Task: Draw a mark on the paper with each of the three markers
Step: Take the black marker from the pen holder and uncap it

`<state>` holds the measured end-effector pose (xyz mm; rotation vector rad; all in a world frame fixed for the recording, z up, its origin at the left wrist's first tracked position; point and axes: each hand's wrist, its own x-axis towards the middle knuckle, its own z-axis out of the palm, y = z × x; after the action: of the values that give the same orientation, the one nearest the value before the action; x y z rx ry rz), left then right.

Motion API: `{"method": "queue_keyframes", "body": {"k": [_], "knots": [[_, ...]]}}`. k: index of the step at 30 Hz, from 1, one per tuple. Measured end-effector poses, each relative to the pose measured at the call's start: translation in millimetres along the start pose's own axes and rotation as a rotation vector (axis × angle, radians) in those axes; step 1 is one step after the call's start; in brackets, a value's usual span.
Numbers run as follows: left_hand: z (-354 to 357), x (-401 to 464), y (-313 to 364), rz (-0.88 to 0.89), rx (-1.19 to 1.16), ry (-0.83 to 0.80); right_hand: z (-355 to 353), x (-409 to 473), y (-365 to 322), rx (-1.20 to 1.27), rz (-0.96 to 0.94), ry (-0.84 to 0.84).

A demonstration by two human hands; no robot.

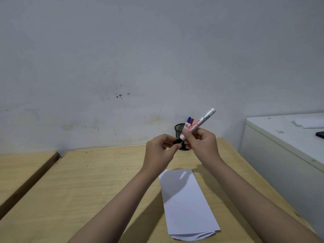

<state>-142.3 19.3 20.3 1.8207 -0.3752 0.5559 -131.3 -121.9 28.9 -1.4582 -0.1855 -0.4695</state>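
Note:
My right hand (199, 141) grips the white barrel of a board marker (201, 120), held tilted up to the right above the table. My left hand (160, 149) pinches the marker's black cap (177, 141) at its lower end; whether the cap is on or slightly off I cannot tell. Behind my hands stands a black mesh pen cup (179, 129) holding a blue-capped marker (189, 119) and a red-capped marker (192, 121). A folded white sheet of paper (185, 204) lies on the wooden table (98, 181) below my hands, with no marks visible.
A second wooden table top (22, 165) sits to the left across a gap. A white cabinet (280, 155) stands at the right with a dark object (320, 135) at its edge. A grey wall rises right behind the table.

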Motion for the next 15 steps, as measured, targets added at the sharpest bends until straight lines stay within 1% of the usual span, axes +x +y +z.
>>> {"method": "queue_keyframes", "body": {"k": [4, 8, 10, 13, 15], "knots": [[1.2, -0.8, -1.1, -0.037, -0.013, -0.039, -1.3, 3.5, 6.1, 0.014, 0.005, -0.065], [-0.3, 1.5, -2.6, -0.093, -0.049, -0.133, -2.9, 3.5, 10.9, 0.032, 0.007, -0.113], [-4.2, 4.6, -4.1, -0.125, -0.065, -0.181, -2.1, 2.1, 12.8, 0.050, 0.025, -0.118], [-13.3, 7.4, -11.8, -0.191, -0.171, -0.267, -3.0, 3.1, 13.4, 0.094, 0.061, -0.122], [-19.0, 7.3, -22.7, -0.225, -0.179, -0.285, -6.8, 7.9, 11.6, 0.156, 0.084, -0.089]]}}
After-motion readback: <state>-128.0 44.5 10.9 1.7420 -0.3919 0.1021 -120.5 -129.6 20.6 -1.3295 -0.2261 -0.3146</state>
